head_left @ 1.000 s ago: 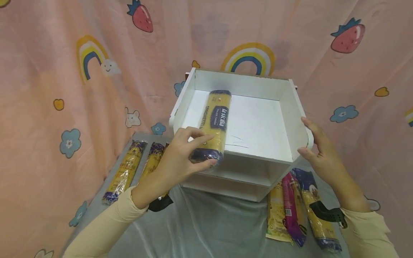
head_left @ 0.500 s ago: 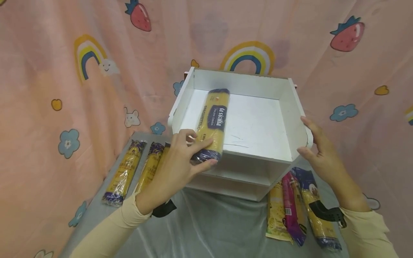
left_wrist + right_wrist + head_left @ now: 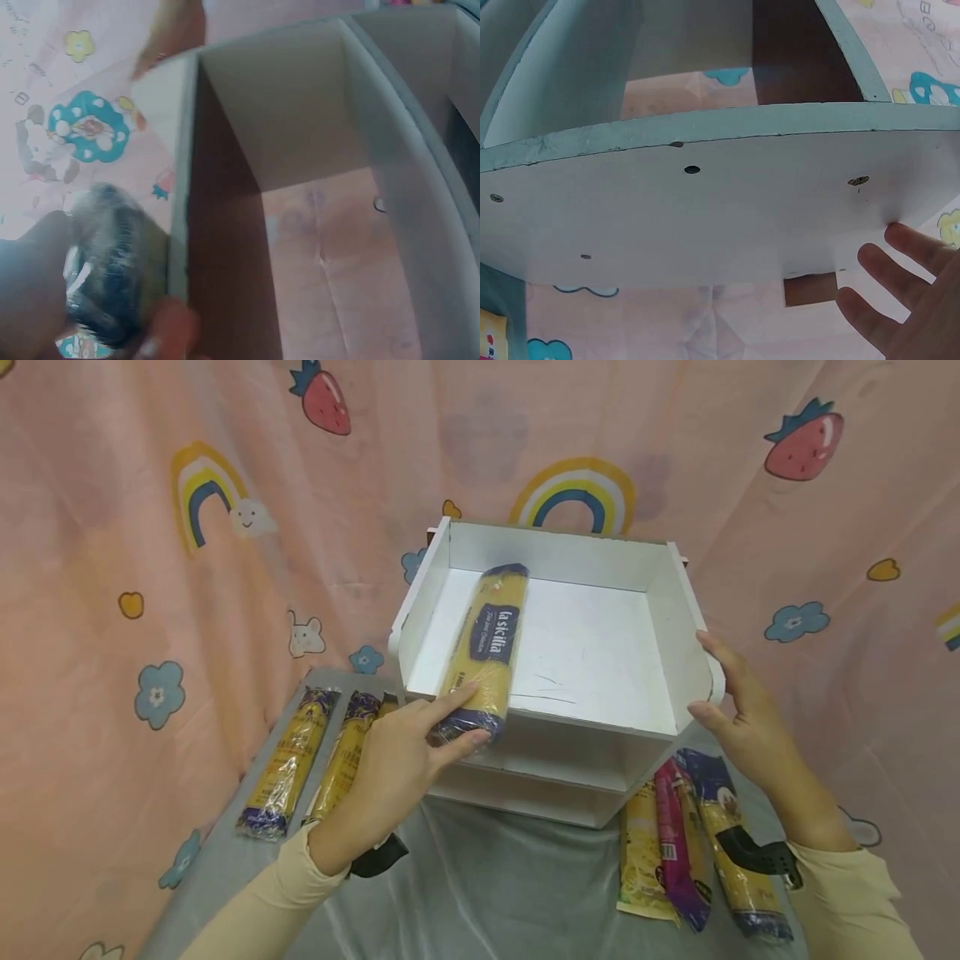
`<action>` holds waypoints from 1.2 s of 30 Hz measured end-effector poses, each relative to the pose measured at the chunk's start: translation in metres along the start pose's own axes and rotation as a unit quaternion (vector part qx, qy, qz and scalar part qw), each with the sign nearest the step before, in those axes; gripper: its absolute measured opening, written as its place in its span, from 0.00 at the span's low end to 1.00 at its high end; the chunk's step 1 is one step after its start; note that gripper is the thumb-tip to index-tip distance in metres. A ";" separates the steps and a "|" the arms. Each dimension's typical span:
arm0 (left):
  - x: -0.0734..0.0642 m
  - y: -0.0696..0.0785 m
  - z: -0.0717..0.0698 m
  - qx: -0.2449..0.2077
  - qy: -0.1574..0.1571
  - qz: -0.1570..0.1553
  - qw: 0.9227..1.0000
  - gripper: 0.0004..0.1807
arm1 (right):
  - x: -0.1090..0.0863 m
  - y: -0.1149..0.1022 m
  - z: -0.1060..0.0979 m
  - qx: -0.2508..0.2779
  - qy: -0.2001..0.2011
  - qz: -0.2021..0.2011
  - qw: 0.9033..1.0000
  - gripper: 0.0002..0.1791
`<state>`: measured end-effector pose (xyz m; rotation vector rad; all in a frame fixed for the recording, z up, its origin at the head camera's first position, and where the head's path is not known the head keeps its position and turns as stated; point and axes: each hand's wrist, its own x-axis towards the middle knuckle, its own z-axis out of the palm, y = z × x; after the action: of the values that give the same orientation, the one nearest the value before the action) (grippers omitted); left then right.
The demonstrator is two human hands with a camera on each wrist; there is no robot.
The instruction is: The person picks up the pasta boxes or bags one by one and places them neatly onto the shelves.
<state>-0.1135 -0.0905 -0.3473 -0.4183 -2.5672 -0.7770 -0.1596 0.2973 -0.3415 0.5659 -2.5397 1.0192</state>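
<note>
A long, clear plastic packet of yellow spaghetti with dark blue ends and a dark blue label point(image 3: 483, 643) lies lengthwise over the top tray of a white wooden shelf unit point(image 3: 600, 647), toward the tray's left side. Its far end is inside the tray; its near end juts out past the front edge, where the left hand point(image 3: 401, 764) has it. That hand is closed in on the packet, the index finger stretched along the upper face and the thumb at the near end; the other fingers are mostly hidden in the head view. The left wrist view is blurred, but shows the dark blue end between the thumb and fingers, just beside the front edge of the tray's board.

The right hand point(image 3: 757, 735) is well apart from the packet, across the tray. Its fingers are spread and fairly straight, fingertips resting on the right side panel, with the thumb near the front edge; it has hold of no packet.

On the worktop under a grey cloth point(image 3: 517, 877), a yellow pasta packet with purple ends point(image 3: 288, 764) and a similar yellow packet point(image 3: 345, 764) lie left of the unit, near a third, mostly covered. To the right lie a yellow packet point(image 3: 643, 860), a magenta packet point(image 3: 678, 852) and a yellow packet with blue ends point(image 3: 738, 839). Behind hangs a pink printed curtain point(image 3: 390, 468).
</note>
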 end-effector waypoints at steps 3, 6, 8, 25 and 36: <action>0.000 -0.003 0.001 -0.032 0.023 0.007 0.999 0.30 | 0.000 0.000 0.000 -0.008 0.003 0.000 1.000 0.42; -0.001 -0.007 -0.001 -0.032 0.034 0.006 0.999 0.30 | -0.001 0.000 -0.001 -0.008 0.005 0.003 1.000 0.42; -0.002 -0.011 -0.005 -0.024 0.035 -0.001 0.999 0.30 | 0.000 0.000 0.000 0.002 0.004 0.004 1.000 0.42; 0.011 -0.026 -0.017 0.068 0.044 -0.014 0.997 0.30 | -0.002 -0.003 0.001 0.037 0.001 0.012 0.999 0.41; 0.021 -0.024 -0.016 0.102 0.021 -0.049 0.993 0.31 | -0.001 -0.002 0.001 0.026 0.001 0.018 1.000 0.42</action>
<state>-0.1363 -0.1156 -0.3358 -0.2116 -2.6092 -0.5426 -0.1581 0.2953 -0.3412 0.5351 -2.5371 1.0999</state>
